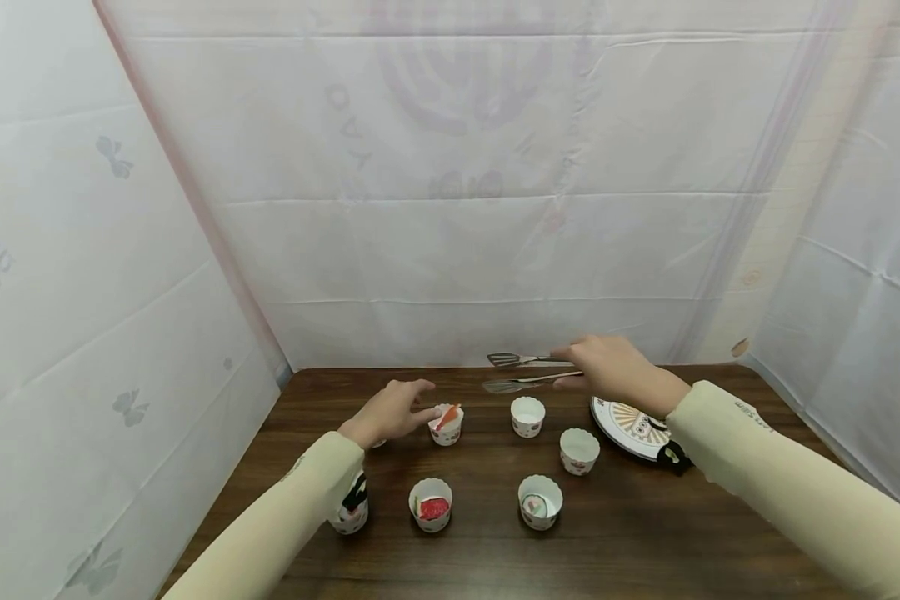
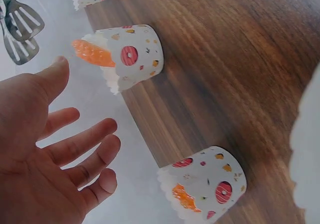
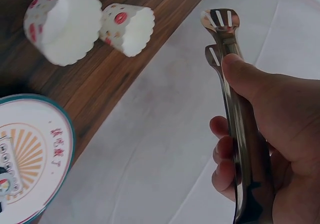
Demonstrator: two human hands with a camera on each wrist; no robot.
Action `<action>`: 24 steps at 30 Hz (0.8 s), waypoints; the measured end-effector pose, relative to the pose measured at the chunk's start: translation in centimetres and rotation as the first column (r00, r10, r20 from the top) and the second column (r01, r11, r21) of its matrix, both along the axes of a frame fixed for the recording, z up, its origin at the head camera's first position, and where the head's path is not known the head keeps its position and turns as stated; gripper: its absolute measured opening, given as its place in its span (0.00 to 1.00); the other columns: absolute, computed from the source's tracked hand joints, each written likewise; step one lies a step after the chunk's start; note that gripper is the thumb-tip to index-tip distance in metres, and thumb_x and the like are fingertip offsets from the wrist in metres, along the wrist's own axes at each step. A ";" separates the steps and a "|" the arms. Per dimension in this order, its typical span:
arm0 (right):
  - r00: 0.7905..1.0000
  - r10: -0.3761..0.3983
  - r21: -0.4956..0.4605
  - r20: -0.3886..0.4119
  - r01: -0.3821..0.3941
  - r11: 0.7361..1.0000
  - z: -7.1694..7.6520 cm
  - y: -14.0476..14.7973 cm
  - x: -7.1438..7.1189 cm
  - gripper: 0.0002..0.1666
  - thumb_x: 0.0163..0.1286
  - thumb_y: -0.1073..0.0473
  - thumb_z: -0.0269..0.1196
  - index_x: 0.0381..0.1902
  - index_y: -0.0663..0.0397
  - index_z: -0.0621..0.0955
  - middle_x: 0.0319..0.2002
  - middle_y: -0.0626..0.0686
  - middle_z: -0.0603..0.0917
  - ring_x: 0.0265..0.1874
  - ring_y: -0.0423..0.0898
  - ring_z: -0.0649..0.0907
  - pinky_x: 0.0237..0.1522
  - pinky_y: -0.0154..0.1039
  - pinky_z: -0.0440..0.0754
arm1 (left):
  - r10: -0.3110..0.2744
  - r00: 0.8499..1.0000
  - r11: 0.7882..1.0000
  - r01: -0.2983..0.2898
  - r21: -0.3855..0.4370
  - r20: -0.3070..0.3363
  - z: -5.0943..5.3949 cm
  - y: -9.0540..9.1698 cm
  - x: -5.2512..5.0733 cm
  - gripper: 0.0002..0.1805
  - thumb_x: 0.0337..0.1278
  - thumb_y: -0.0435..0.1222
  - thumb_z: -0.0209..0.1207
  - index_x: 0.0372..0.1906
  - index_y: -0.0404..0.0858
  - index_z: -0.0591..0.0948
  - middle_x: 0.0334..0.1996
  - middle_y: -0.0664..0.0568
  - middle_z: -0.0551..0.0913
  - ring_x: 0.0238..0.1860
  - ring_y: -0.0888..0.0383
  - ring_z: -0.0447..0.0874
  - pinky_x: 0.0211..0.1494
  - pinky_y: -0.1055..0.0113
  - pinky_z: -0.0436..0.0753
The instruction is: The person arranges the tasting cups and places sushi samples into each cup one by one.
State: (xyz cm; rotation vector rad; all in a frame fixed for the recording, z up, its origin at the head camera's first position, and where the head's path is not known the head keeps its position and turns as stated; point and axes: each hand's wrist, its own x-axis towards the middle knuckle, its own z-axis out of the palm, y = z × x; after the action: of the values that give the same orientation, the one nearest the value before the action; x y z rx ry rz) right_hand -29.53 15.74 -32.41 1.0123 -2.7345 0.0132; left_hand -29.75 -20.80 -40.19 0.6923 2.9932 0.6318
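My right hand (image 1: 617, 369) grips metal tongs (image 3: 245, 154) with slotted ends. The tongs' arms stand apart, with nothing between their tips, above the back of the table. My left hand (image 1: 390, 410) is held with its fingers spread and loosely bent, holding nothing. It hovers beside a white paper cup (image 2: 142, 54) with a printed pattern, its thumb near but apart from it. An orange piece (image 2: 94, 53), perhaps toy sushi, sticks out of that cup's rim. In the left wrist view another cup (image 2: 210, 184) holds an orange piece; the left hand mostly hides it in the head view.
Front cups hold a red-topped piece (image 1: 433, 508), a round roll piece (image 1: 534, 506) and a black-banded piece (image 1: 356, 493), partly behind the left sleeve. Bare-bottomed cups (image 1: 527, 415) (image 1: 579, 450) stand right of centre. A printed plate (image 1: 622, 425) with a dark piece (image 1: 673, 457) lies under the right forearm.
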 end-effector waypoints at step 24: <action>0.983 -0.175 -0.109 0.063 0.181 0.977 -2.9 7.9 1.6 0.32 0.69 0.43 0.69 0.65 0.54 0.81 0.50 0.59 0.87 0.39 0.55 0.87 0.19 0.41 0.75 | -0.120 0.977 0.993 0.121 -0.001 -0.174 1.8 7.0 -0.4 0.32 0.71 0.49 0.62 0.72 0.38 0.73 0.66 0.42 0.78 0.66 0.42 0.76 0.68 0.48 0.74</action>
State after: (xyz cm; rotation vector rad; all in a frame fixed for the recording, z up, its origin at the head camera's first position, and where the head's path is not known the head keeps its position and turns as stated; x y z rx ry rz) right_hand -27.90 23.65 -35.34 0.7449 -2.8247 0.1674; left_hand -30.12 -13.81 -38.40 0.9701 3.0745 0.6099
